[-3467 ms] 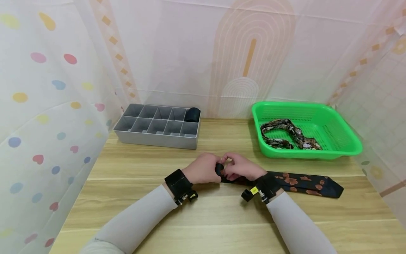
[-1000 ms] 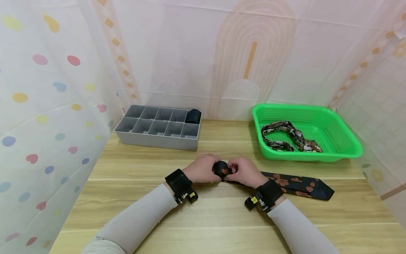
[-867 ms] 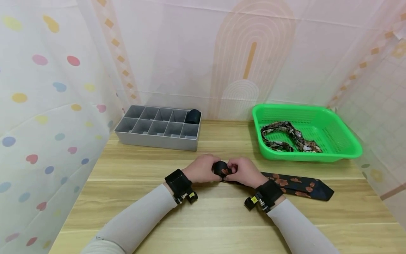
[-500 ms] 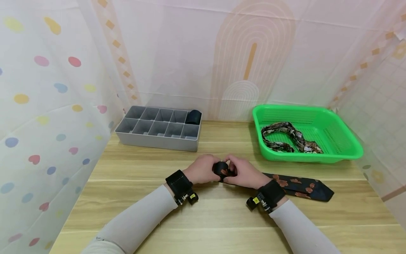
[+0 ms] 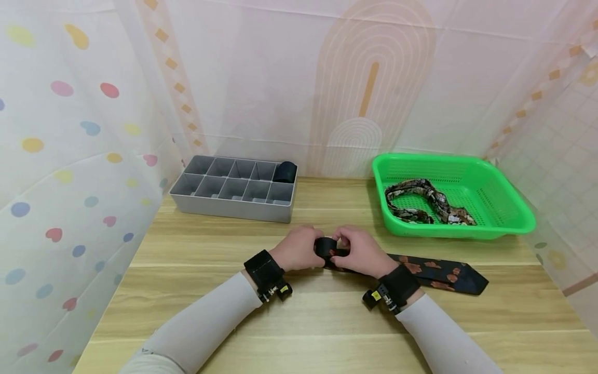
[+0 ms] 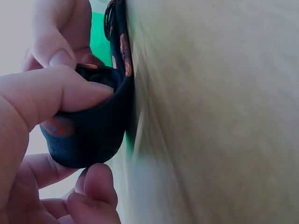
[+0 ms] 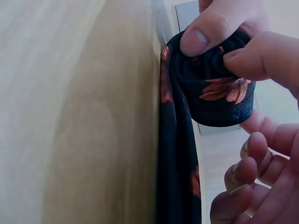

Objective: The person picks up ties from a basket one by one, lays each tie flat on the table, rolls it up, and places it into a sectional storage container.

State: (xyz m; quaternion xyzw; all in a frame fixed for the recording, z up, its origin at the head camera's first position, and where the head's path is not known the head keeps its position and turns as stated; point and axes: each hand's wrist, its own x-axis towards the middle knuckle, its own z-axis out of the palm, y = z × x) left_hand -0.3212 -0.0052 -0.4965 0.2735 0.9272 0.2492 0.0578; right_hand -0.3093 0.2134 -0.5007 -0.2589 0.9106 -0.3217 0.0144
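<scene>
A dark necktie with orange-brown flowers (image 5: 439, 272) lies lengthwise on the table, its pointed wide end to the right. Its other end is wound into a thick roll (image 5: 325, 246) standing on edge between both hands. My left hand (image 5: 299, 249) grips the roll from the left, thumb pressed on its near face, as the left wrist view shows. From the right, my right hand (image 5: 362, 252) pinches the roll between thumb and forefinger, other fingers loosely curled. In the right wrist view, spiral layers show on the roll (image 7: 219, 107), and the unrolled strip runs along the table.
A grey divided box (image 5: 229, 208) stands at the back left; a dark rolled piece of cloth (image 5: 285, 172) sits in its back right compartment. At the back right, a green plastic basket (image 5: 462, 230) holds a crumpled patterned strip of fabric (image 5: 436, 200). Curtains hang behind and at both sides.
The necktie's pointed end has slid left towards the hands, and the roll looks thicker. My right hand's fingers have loosened and re-pinched the roll; my left hand has stayed round it.
</scene>
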